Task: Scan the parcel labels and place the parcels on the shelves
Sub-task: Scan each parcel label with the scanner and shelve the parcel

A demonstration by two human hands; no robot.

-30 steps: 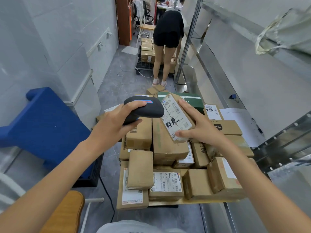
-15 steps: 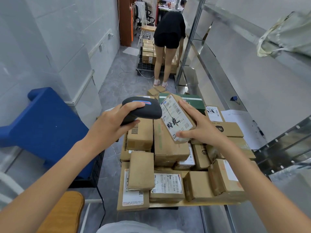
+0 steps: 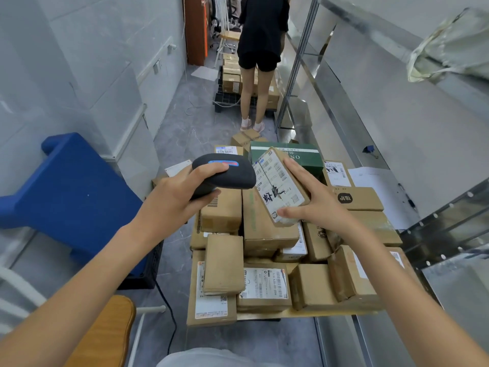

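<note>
My left hand (image 3: 174,200) grips a black barcode scanner (image 3: 225,173) with a lit blue-and-red strip on top, its head pointing right. My right hand (image 3: 315,200) holds a small cardboard parcel (image 3: 280,186) tilted up, its white label with barcodes and black handwriting facing the scanner. The scanner's nose almost touches the label's left edge. Both are held above a pile of cardboard parcels (image 3: 267,234) on a low cart. Metal shelves (image 3: 449,229) run along the right side.
A green box (image 3: 288,154) lies at the far end of the pile. A person in black (image 3: 260,56) stands ahead in the aisle by another stack of boxes. A blue plastic pallet (image 3: 71,197) leans on the left wall. A wooden chair seat (image 3: 103,337) is at lower left.
Hands, scanner and parcel hold nearly the same pose. The view has shifted slightly closer and upward. The person ahead has stood up straighter.
</note>
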